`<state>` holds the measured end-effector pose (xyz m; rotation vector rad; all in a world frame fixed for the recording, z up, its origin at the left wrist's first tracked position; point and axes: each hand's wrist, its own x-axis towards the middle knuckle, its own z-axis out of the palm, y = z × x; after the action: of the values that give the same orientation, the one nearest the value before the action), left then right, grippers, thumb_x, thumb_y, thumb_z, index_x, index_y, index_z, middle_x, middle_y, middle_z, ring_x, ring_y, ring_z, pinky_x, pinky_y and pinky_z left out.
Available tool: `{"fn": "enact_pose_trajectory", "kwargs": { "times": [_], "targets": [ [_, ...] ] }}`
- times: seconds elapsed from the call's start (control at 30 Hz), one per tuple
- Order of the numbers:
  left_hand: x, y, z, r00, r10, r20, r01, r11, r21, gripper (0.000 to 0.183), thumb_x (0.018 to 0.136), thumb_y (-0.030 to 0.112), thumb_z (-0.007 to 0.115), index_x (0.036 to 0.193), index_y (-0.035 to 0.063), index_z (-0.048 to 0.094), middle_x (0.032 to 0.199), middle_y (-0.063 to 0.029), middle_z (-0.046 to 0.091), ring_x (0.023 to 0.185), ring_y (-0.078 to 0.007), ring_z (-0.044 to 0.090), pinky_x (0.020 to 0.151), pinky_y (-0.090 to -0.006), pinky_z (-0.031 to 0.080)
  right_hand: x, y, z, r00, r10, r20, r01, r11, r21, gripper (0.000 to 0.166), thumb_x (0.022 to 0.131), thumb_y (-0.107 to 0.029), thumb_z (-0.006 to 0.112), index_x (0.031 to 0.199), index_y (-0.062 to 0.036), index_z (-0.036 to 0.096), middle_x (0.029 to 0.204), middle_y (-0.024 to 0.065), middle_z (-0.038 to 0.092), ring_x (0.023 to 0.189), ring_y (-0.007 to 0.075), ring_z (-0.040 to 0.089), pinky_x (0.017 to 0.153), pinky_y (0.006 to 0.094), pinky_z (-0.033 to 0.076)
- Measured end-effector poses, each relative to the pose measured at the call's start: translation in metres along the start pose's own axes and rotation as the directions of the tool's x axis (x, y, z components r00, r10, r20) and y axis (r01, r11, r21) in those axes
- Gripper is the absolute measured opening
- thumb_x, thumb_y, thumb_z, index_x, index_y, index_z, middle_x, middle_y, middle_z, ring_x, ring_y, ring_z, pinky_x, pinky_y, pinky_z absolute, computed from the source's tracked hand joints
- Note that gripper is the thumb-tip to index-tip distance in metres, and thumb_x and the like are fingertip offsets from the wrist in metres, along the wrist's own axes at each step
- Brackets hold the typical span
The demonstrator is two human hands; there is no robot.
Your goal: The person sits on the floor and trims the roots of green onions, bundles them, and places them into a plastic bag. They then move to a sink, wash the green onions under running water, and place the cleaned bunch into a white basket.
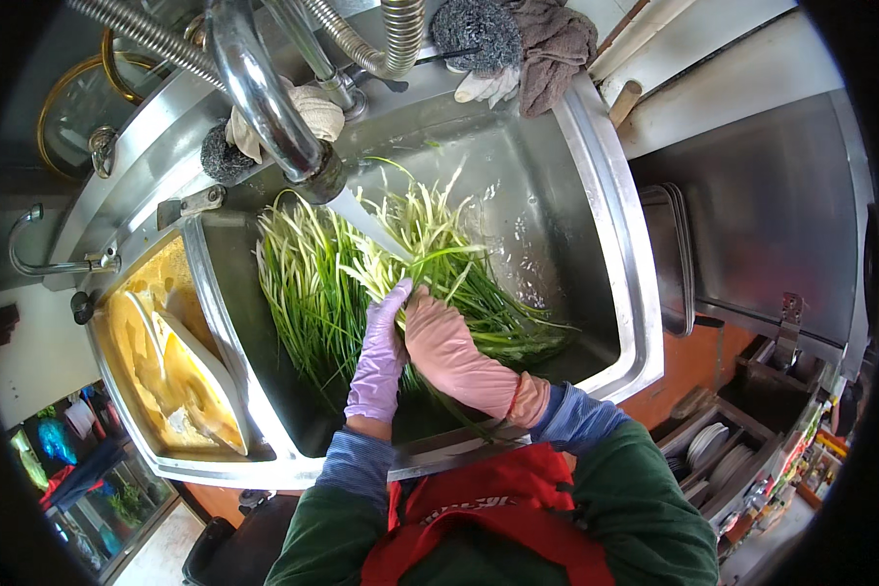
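Observation:
My left hand (383, 344), in a purple glove, and my right hand (447, 344), in a pink glove, are closed together around a bunch of garlic chives (381, 267). Its pale stem ends point up toward the faucet. From the chrome faucet (264, 95) a stream of water (370, 223) falls onto these ends. More loose chives (300, 286) lie to the left on the floor of the steel sink basin (557, 198), and others (513, 315) spread to the right. The fingers are partly hidden by the stems and by each other.
The left basin (154, 439) holds yellowish residue and a white dish (198, 373). Scouring pads (476, 36), a brown cloth (557, 47) and a white glove (488, 86) sit on the back rim. Trays (674, 256) stand at right, above plates (707, 444) in a rack.

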<state>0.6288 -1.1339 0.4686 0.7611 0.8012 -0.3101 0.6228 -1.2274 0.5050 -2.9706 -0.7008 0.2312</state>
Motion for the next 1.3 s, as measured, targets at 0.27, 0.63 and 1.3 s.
{"fn": "enact_pose_trajectory", "kwargs": {
  "times": [0.27,0.63,1.3],
  "targets": [
    [-0.006,0.007,-0.028,0.997,0.065,-0.051,-0.07,0.993,-0.096,0.022,0.072,0.012,0.063,0.09,0.0004,0.059,0.085,-0.0089,0.061,0.074,-0.0197,0.06,0.071,-0.0323,0.051,-0.015,0.073,-0.032,0.947,0.061,0.314,-0.311,0.412,0.857,0.024,0.083,-0.027,0.056,0.099,-0.0081,0.057,0.099,0.0113,0.059,0.092,0.0242,0.058,0.082,0.0318,0.046],
    [-0.028,0.018,-0.022,0.998,0.069,-0.005,-0.069,0.998,0.012,0.031,0.069,0.017,0.061,0.092,-0.0021,0.058,0.085,-0.0114,0.061,0.077,-0.0219,0.06,0.073,-0.0336,0.05,0.063,0.075,0.015,0.985,0.149,0.086,-0.156,0.568,0.808,0.077,0.076,-0.034,0.063,0.136,-0.0059,0.024,0.136,0.0192,0.031,0.126,0.0311,0.03,0.104,0.0351,0.026],
    [-0.059,0.013,-0.046,0.889,0.439,0.127,-0.43,0.898,-0.094,0.07,0.079,0.021,0.061,0.136,0.0037,0.024,0.135,-0.011,0.033,0.121,-0.0223,0.038,0.101,-0.0366,0.031,0.034,-0.042,-0.022,0.956,0.194,-0.221,0.007,0.736,0.677,0.035,0.085,-0.02,0.048,0.118,-0.0095,0.051,0.123,0.0147,0.046,0.114,0.0271,0.043,0.097,0.0376,0.03]
  ]
}}
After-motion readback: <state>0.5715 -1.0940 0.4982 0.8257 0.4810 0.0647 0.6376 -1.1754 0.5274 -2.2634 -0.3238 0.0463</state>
